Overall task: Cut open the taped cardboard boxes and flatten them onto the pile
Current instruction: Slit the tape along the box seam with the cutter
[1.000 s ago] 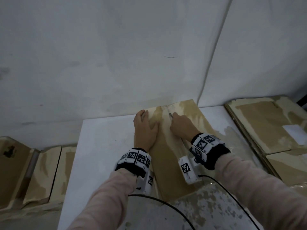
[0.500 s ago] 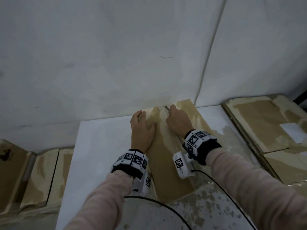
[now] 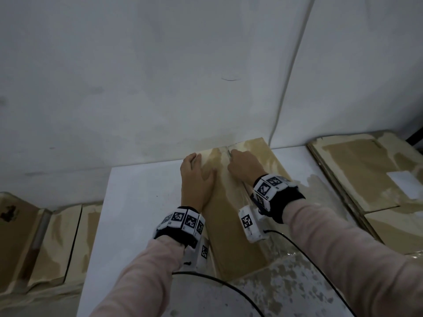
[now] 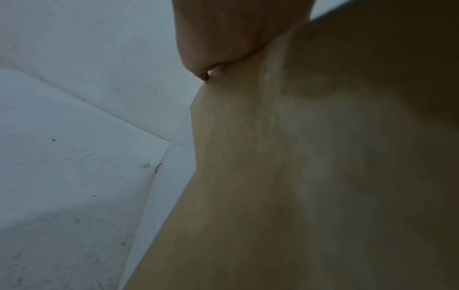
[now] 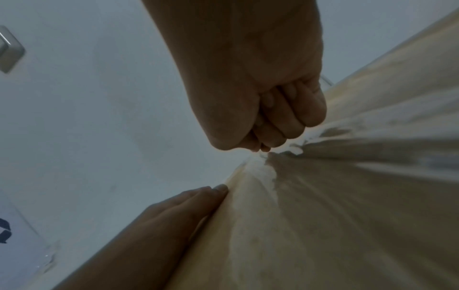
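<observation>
I see box [image 3: 231,202] under both hands on white table [image 3: 137,202]. Left hand [image 3: 196,179] flat, fingers straight, pressing it. Right hand [image 3: 242,165] fisted round small blade [image 3: 229,152] at far end of taped seam [image 3: 225,170]. Cut looks barely begun; flattening left. Pile [image 3: 366,179] well right of right hand; more boxes [image 3: 45,236] left.

– The box [image 3: 231,225]?
– Matt brown cardboard, glossy clear tape [image 3: 223,154] along its seam.
– And the desk [image 3: 142,202]?
– Smooth white top, scuffed and flaking at its near edge.
– Sleeves [image 3: 343,259]?
– Soft pink cloth.

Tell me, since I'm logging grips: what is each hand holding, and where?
Right hand grips a blade by its hidden handle; left hand only presses flat on the box.
</observation>
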Demonstrator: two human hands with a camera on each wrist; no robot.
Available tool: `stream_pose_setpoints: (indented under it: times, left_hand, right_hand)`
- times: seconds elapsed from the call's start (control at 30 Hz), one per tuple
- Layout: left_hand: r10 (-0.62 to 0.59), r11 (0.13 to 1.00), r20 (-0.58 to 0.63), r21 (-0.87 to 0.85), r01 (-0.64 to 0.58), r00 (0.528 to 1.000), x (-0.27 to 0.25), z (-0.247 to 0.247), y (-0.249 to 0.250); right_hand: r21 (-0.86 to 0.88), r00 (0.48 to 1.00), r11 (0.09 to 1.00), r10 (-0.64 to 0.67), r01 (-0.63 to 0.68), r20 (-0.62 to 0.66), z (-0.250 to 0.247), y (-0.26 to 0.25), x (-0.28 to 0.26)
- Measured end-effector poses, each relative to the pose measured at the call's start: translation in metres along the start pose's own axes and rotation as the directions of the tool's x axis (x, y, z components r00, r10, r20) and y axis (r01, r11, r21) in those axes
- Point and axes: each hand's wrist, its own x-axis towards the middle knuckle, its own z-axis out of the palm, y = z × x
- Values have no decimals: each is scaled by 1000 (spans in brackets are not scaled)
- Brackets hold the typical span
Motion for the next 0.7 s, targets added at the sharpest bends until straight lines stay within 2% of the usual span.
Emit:
stream_pose_setpoints:
  times: [0.23, 0.7]
  left_hand:
    - [9, 1000, -2, 3, -9, 1000, -2, -1, 1]
    - [4, 999, 6, 48, -4, 1000, -3, -2, 3]
  right_hand:
    - [14, 999, 999, 33, -34, 39, -1, 9, -4]
    - [-55, 999, 997, 47, -46, 27, 3, 4, -12]
